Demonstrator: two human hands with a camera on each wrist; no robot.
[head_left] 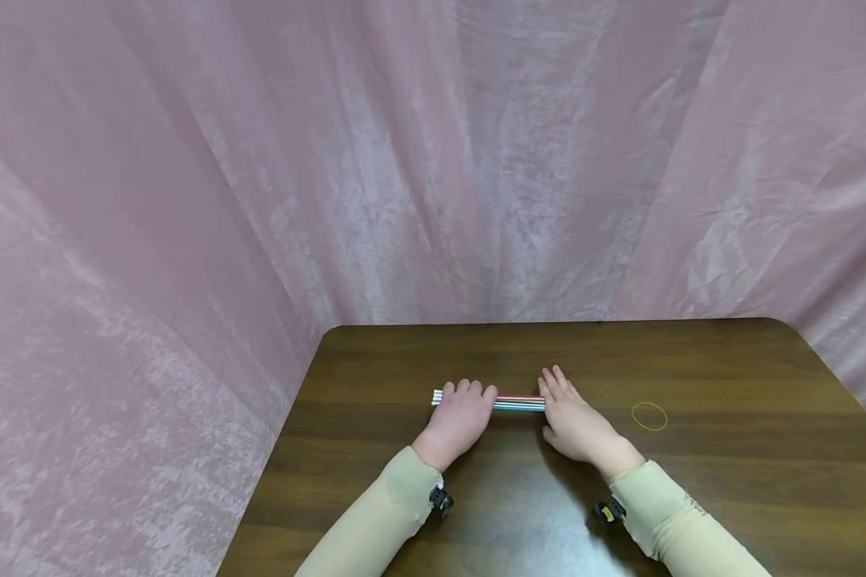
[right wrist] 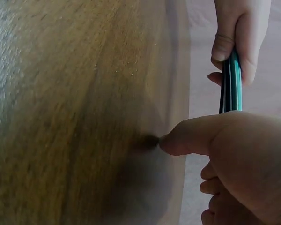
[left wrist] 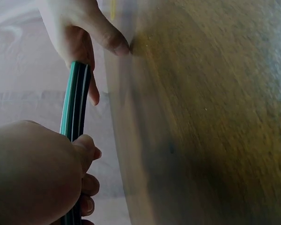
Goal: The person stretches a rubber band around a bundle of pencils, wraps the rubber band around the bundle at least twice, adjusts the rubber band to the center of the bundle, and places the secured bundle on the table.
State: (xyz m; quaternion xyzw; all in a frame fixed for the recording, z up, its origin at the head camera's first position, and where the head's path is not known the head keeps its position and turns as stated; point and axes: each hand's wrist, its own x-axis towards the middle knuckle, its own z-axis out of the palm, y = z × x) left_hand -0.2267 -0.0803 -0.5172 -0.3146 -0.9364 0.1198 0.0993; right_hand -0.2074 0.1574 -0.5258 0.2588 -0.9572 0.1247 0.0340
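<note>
A bundle of pencils point(head_left: 520, 403), with red, white, dark and teal sides, lies crosswise above the table in the head view. My left hand point(head_left: 456, 421) grips it near its left part, fingers curled over and the thumb along the near side. Whitish ends stick out left of that hand. At the other end, my right hand point(head_left: 576, 418) holds its palm flat against the pencil tips, fingers straight and pointing away. Its thumb point(right wrist: 182, 138) reaches down to the tabletop in the right wrist view. The teal and dark pencils point(left wrist: 76, 101) span between both hands in the left wrist view.
A thin yellow rubber band point(head_left: 649, 417) lies on the brown wooden table point(head_left: 375, 369), right of my right hand. Behind the table's far edge hangs a pink curtain point(head_left: 418, 160). Both wrists carry a small dark camera point(head_left: 441, 501).
</note>
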